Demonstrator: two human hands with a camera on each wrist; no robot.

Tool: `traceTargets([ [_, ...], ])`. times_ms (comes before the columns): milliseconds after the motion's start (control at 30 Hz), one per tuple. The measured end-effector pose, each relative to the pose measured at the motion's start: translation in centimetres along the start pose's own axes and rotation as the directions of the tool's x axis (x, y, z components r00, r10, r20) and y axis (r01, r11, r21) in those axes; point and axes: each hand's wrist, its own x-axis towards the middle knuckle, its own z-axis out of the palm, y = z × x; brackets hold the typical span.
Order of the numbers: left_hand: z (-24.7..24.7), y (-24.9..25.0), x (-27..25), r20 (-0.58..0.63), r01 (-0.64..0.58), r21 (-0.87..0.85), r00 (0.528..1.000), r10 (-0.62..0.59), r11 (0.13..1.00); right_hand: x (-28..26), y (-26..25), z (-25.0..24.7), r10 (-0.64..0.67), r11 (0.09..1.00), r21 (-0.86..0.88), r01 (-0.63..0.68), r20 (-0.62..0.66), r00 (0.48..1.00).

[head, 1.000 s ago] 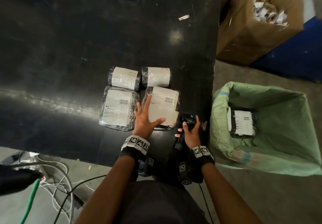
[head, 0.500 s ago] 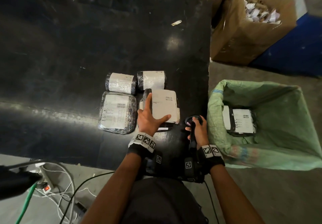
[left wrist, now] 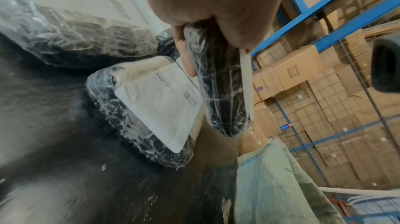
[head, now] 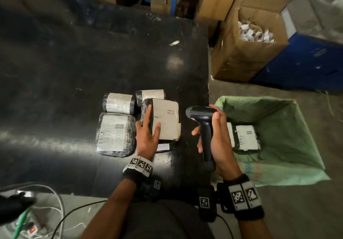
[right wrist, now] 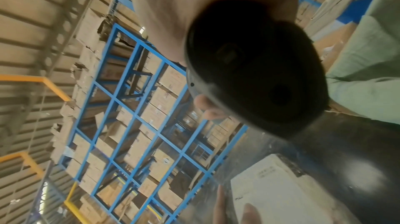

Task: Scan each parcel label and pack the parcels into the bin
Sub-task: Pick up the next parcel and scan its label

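Head view: parcels on black table.

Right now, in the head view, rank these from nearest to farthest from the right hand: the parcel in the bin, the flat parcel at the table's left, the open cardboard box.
From the right hand:
1. Parcel in the bin, just to its right.
2. Flat parcel, leftward, past the left hand.
3. Open cardboard box, far beyond, on the floor.

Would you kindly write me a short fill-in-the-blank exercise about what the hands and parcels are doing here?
1. The right hand grips a black ____.
2. The left hand holds a labelled parcel tilted up off the black ____.
3. One parcel already lies inside the ____ bin.
4. The lifted parcel was resting on another ____.

Missing words: scanner; table; green; parcel
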Motion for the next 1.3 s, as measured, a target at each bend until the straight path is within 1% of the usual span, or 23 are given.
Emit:
traceTargets([
  [67,-0.1,0.8,0.1,-0.009,-0.025,-0.013,1.0,0.025,1.0,-0.3,-1.0,0.3,-0.028,0.999,0.02,0.027,0.005,1.0],
  [200,-0.3,1.7,0.4,-0.026,-0.047,-0.018,0.999,0.047,0.999,-0.3,-1.7,0.5,-0.031,0.998,0.049,0.03,0.025,0.999],
  [333,-0.5,2.0,0.5,-0.015,-0.061,-0.012,0.998,0.06,0.998,-0.1,-1.9,0.5,-0.033,0.999,0.033,0.032,0.04,0.999],
  [467,-0.4,1.8,0.6,-0.014,-0.066,0.009,0.998,0.066,0.998,-0.1,-2.1,0.6,0.005,0.999,0.036,-0.008,0.081,0.997],
  [567,-0.6,2.1,0.5,-0.009,-0.046,-0.011,0.999,0.046,0.999,0.4,-1.4,0.6,0.087,0.996,-0.027,-0.085,0.082,0.993],
  [700,-1.2,1.9,0.4,-0.022,-0.044,-0.018,0.999,0.044,0.999,1.3,1.8,0.1,0.25,0.957,-0.164,-0.24,0.043,0.967],
  [767,-1.5,1.4,0.6,-0.03,-0.019,-0.004,0.999,0.019,1.0,2.0,4.8,-0.3,0.328,0.919,-0.237,-0.313,0.022,0.944],
  [867,-1.9,0.3,0.8,-0.043,-0.015,0.014,0.999,0.016,1.0,2.8,9.6,-0.7,0.394,0.855,-0.369,-0.366,0.002,0.919],
  [933,-2.2,-0.4,1.0,-0.059,-0.014,0.04,0.998,0.016,0.999,3.2,11.8,-0.6,0.399,0.836,-0.405,-0.37,-0.014,0.917],
  [1033,-2.5,-0.8,1.2,-0.082,-0.009,0.042,0.997,0.012,0.999,3.6,13.4,0.1,0.35,0.858,-0.385,-0.341,-0.047,0.935],
  [1100,-2.7,-0.9,1.0,-0.089,-0.009,0.052,0.996,0.014,0.999,3.9,14.1,0.5,0.332,0.854,-0.417,-0.312,-0.026,0.943],
  [1167,-2.9,-0.8,0.8,-0.089,-0.011,0.041,0.996,0.015,0.999,4.2,15.0,0.9,0.331,0.857,-0.411,-0.311,-0.023,0.943],
  [1233,-3.0,-0.5,0.7,-0.09,-0.017,0.015,0.996,0.018,1.0,4.6,15.9,1.0,0.354,0.854,-0.397,-0.336,-0.031,0.935],
  [1300,-2.8,-0.4,0.7,-0.087,-0.033,0.025,0.996,0.035,0.999,4.8,16.7,0.9,0.348,0.821,-0.465,-0.331,-0.052,0.936],
])
